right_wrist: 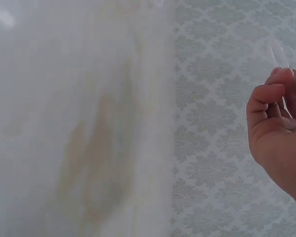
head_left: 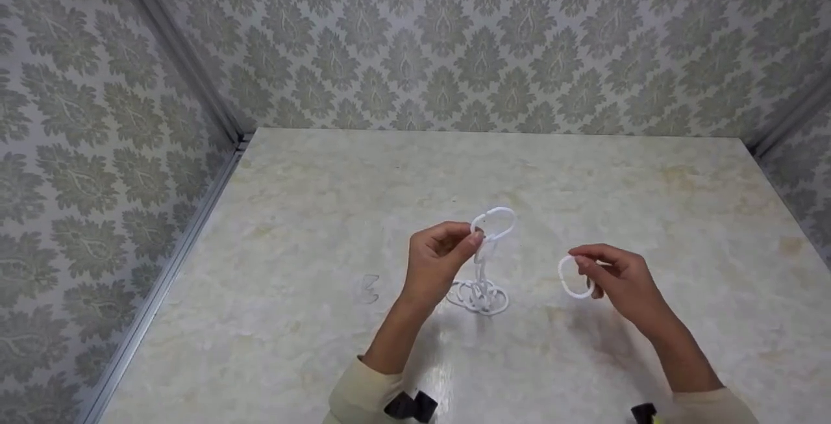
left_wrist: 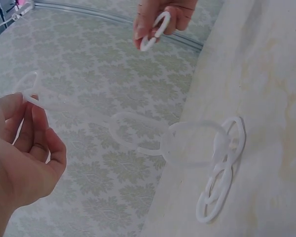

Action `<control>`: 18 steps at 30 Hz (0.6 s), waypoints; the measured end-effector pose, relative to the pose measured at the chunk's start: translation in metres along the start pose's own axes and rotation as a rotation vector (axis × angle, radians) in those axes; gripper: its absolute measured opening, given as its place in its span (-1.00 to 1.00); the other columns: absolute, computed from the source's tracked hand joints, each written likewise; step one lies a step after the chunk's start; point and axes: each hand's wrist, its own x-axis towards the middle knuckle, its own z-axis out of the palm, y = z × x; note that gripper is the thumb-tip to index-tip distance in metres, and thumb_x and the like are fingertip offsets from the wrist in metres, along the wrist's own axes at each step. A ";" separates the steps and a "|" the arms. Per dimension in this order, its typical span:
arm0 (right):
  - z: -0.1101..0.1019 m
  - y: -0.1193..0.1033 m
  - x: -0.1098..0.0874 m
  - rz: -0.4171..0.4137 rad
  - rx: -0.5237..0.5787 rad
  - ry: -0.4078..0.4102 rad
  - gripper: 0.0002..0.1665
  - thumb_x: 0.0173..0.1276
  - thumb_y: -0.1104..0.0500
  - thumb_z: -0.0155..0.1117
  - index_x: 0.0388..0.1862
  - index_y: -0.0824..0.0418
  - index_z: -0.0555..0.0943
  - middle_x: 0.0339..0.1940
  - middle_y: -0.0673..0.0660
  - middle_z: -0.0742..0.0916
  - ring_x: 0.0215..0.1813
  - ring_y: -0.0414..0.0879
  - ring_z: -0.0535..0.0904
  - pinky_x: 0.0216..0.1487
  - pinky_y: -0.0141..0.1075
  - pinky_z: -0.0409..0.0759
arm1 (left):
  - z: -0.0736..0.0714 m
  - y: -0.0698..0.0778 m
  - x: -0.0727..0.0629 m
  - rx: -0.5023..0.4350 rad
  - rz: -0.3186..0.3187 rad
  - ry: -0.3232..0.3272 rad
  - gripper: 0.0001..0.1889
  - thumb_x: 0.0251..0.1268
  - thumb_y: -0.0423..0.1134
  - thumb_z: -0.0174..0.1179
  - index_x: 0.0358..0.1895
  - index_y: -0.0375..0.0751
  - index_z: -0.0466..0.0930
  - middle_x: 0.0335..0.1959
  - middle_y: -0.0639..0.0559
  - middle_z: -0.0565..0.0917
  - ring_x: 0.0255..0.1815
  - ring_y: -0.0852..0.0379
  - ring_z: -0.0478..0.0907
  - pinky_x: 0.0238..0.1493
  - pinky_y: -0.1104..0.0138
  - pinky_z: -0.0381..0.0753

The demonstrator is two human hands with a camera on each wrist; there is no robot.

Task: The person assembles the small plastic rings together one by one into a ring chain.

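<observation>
Between thumb and fingertips, my left hand (head_left: 430, 267) pinches the top of a chain of white plastic links. The uppermost link (head_left: 500, 209) sticks out past the fingertips. Below it, more links hang down to a small heap of links (head_left: 480, 311) on the tabletop. Off to the right, my right hand (head_left: 623, 281) pinches a single white oval link (head_left: 561, 278), held apart from the chain. In the left wrist view this link (left_wrist: 160, 25) shows a small gap in its loop. The right wrist view shows only its tip (right_wrist: 277, 53) above the fingers.
A pale marbled table (head_left: 311, 203) lies under both hands. Left of the heap is a small transparent piece (head_left: 370, 289) with a zigzag edge. Patterned wall panels (head_left: 402, 41) border the back and sides, and a metal rail (head_left: 156, 307) follows the left edge.
</observation>
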 end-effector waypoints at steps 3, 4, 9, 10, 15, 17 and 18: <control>0.001 -0.017 0.007 -0.036 0.085 0.041 -0.79 0.49 0.35 0.20 -0.01 0.35 0.71 -0.42 0.01 0.69 -0.58 -0.22 0.48 -0.51 -0.40 0.53 | 0.000 -0.001 0.000 0.028 0.025 -0.009 -0.82 0.35 -0.47 0.24 -0.08 -0.56 0.67 -0.21 -0.26 0.78 -0.29 0.30 0.67 -0.16 0.46 0.68; 0.002 -0.022 0.009 -0.051 0.113 0.048 -0.80 0.47 0.39 0.20 -0.03 0.36 0.72 -0.43 0.03 0.69 -0.58 -0.21 0.48 -0.53 -0.40 0.52 | 0.000 0.000 0.000 0.045 0.039 -0.016 -0.82 0.35 -0.47 0.24 -0.09 -0.54 0.68 -0.20 -0.31 0.77 -0.29 0.30 0.66 -0.16 0.45 0.67; 0.007 -0.049 0.019 -0.094 0.195 0.042 -0.81 0.39 0.50 0.21 -0.07 0.49 0.67 -0.48 0.06 0.69 -0.61 -0.18 0.48 -0.56 -0.40 0.51 | 0.001 0.000 -0.001 0.156 0.100 -0.063 -0.83 0.37 -0.40 0.26 -0.10 -0.43 0.74 -0.20 -0.37 0.77 -0.30 0.33 0.62 -0.14 0.42 0.64; 0.008 -0.053 0.021 -0.098 0.198 0.033 -0.82 0.38 0.49 0.22 -0.07 0.49 0.66 -0.49 0.04 0.69 -0.61 -0.18 0.49 -0.56 -0.40 0.53 | 0.001 -0.001 -0.001 0.171 0.103 -0.070 -0.83 0.38 -0.39 0.26 -0.10 -0.41 0.74 -0.20 -0.35 0.77 -0.30 0.33 0.62 -0.13 0.42 0.64; 0.015 -0.073 0.029 -0.123 0.182 0.011 -0.87 0.38 0.46 0.25 -0.14 0.45 0.68 -0.53 0.05 0.69 -0.64 -0.15 0.52 -0.57 -0.38 0.56 | 0.001 -0.001 -0.002 0.222 0.106 -0.082 -0.83 0.38 -0.34 0.28 -0.09 -0.36 0.76 -0.22 -0.27 0.79 -0.29 0.32 0.61 -0.13 0.43 0.63; 0.017 -0.080 0.032 -0.145 0.170 0.012 -0.88 0.38 0.46 0.25 -0.16 0.47 0.69 -0.55 0.06 0.69 -0.64 -0.14 0.51 -0.58 -0.37 0.55 | 0.001 -0.001 -0.002 0.232 0.111 -0.087 -0.84 0.37 -0.35 0.29 -0.10 -0.35 0.76 -0.23 -0.26 0.79 -0.28 0.31 0.61 -0.12 0.43 0.63; 0.019 -0.084 0.034 -0.158 0.163 0.013 -0.88 0.38 0.46 0.25 -0.17 0.48 0.69 -0.56 0.07 0.68 -0.64 -0.13 0.51 -0.58 -0.36 0.55 | 0.001 -0.001 -0.002 0.237 0.114 -0.089 -0.84 0.37 -0.35 0.29 -0.10 -0.34 0.77 -0.23 -0.24 0.79 -0.28 0.31 0.61 -0.12 0.43 0.63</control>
